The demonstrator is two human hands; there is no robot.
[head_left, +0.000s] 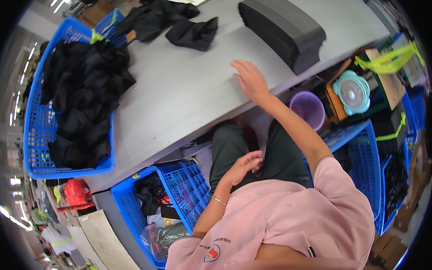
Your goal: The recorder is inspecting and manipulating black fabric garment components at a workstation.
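My right hand [253, 84] is over the near part of the grey table [172, 103], fingers stretched out and nothing in them. Just beyond it to the right rests a long, thick black block [286, 30] with a greyish top, whose kind I cannot make out. My left hand [243, 169] is above my lap, its fingers loosely bent and apart from the thumb, with no held thing clearly visible. Farther back on the table lie a small piece of black cloth [192, 34] and a heap of black cloth [157, 15].
A blue basket [33, 141] full of black cloth pieces [88, 87] stands at the left. Below the table are another blue basket [187, 183] with bagged things, a purple bin [308, 111] and a turquoise fan [351, 93]. More blue baskets [369, 163] stand at my right.
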